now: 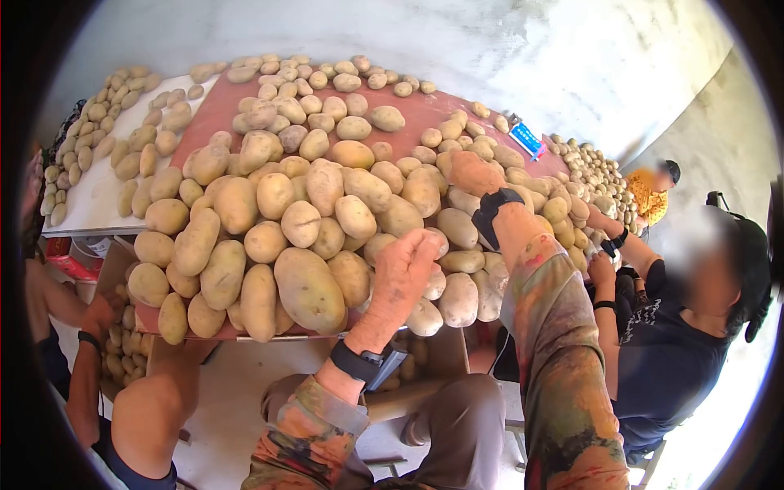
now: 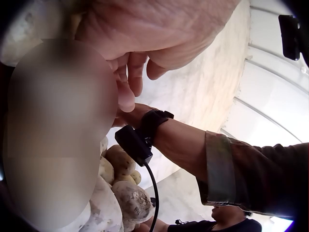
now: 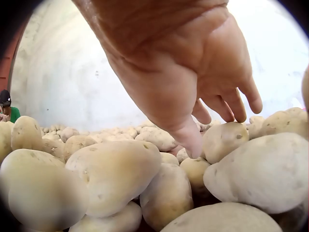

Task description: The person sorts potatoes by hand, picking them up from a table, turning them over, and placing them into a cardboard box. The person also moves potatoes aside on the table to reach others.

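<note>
The left hand (image 1: 404, 269) rests on the near side of the potato heap (image 1: 327, 212), fingers loosely bent over the tubers; whether it grips one cannot be told. The right hand (image 1: 474, 173) lies further into the heap, its fingers (image 3: 231, 99) relaxed and slightly spread just above the potatoes, holding nothing. The potatoes are pale yellow-tan, smooth-skinned, oval, dusted with dirt, and of mixed sizes, piled high on a reddish table (image 1: 220, 106). Right of the heap, another seated person (image 1: 678, 327) reaches into it.
</note>
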A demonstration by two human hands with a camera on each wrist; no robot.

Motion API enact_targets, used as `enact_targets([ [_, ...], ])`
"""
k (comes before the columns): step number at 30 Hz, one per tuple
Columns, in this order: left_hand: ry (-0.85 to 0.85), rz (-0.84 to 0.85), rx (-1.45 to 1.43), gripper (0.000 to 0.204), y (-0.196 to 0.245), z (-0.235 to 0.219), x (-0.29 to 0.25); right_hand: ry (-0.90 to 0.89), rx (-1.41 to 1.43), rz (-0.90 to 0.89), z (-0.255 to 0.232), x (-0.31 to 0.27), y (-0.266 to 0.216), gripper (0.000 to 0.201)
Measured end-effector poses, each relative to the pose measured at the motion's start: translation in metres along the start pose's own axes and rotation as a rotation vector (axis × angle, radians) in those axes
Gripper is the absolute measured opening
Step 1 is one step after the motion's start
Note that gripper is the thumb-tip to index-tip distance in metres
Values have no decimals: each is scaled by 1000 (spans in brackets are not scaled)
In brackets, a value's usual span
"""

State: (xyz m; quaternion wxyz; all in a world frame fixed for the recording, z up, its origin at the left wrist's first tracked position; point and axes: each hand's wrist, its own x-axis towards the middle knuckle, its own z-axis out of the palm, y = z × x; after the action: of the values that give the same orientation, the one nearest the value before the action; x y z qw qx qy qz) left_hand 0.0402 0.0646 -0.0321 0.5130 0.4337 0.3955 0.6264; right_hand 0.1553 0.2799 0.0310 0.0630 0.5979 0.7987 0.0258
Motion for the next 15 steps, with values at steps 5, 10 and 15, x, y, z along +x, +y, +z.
enact_targets([
  [5, -5, 4, 49, 26, 2, 1, -1, -26, 90, 33, 26, 39, 17, 28],
  [10, -15, -4, 38, 24, 0, 0, 0, -61, 36, 39, 1, 14, -2, 30],
  [15, -10, -26, 38, 24, 1, -1, 3, -52, -62, -90, 9, 23, 3, 32],
])
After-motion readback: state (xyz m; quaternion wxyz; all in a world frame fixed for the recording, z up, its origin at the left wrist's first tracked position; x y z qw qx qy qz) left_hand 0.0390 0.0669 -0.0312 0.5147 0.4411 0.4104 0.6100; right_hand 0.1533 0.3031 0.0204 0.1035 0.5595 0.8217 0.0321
